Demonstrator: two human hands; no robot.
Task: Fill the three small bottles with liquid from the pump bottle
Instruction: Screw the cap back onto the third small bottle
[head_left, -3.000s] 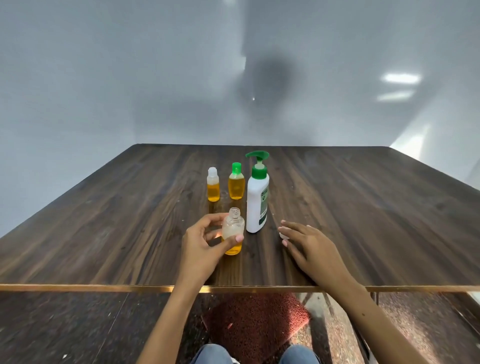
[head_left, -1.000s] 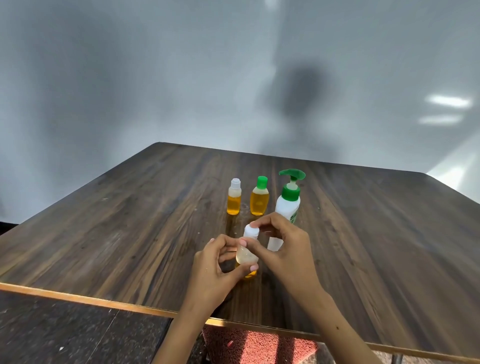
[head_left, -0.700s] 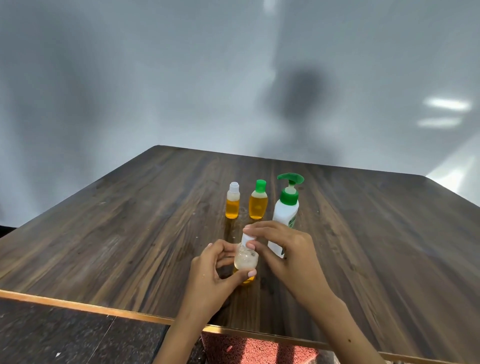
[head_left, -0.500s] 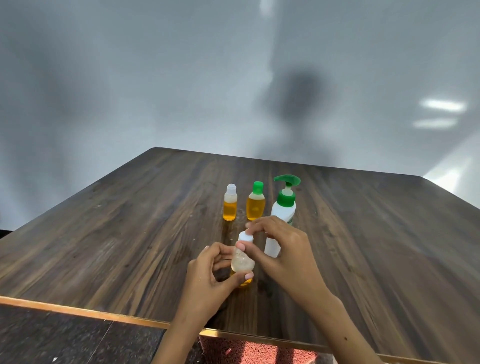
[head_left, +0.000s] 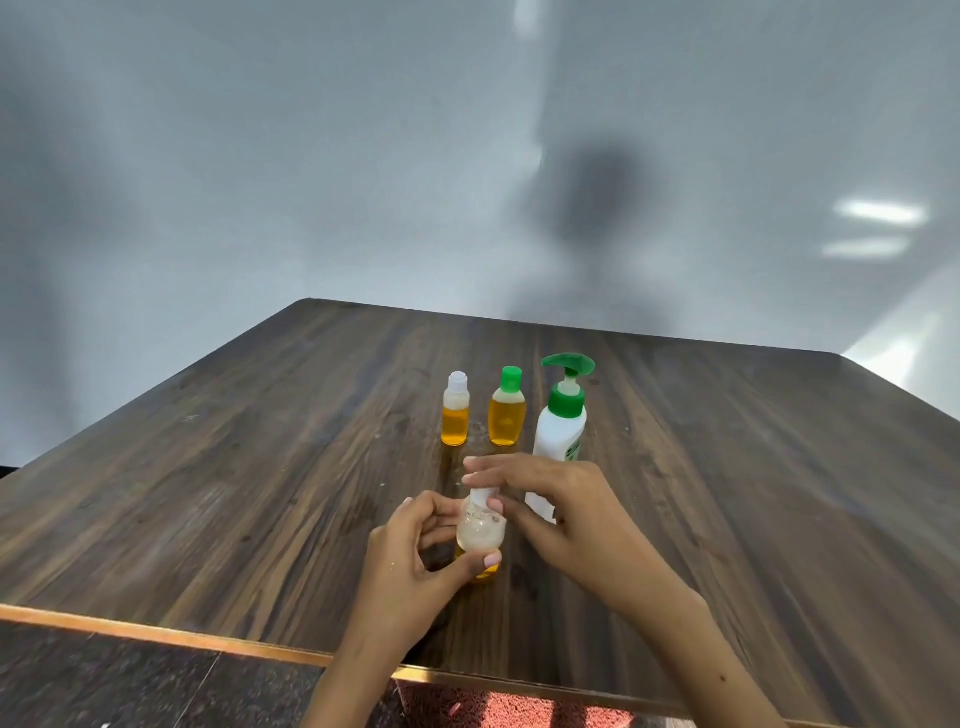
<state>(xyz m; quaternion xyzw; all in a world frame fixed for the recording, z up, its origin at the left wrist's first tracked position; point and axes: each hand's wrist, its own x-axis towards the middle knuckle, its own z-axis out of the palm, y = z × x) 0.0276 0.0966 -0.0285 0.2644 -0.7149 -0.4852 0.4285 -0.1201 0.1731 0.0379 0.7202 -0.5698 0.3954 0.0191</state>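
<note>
Small bottle (head_left: 480, 530) gripped upright in left hand (head_left: 415, 566) on near worktop (head_left: 208, 493); right hand (head_left: 566, 514) pinching its white cap (head_left: 482, 492).

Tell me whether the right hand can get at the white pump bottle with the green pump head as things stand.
Probably yes: the white pump bottle stands just behind the right hand, nothing between, though that hand pinches a small bottle's cap.

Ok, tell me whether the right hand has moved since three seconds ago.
Yes. The right hand has left the table in front of the pump bottle and gone left, now pinching the white cap on the near bottle.
</note>
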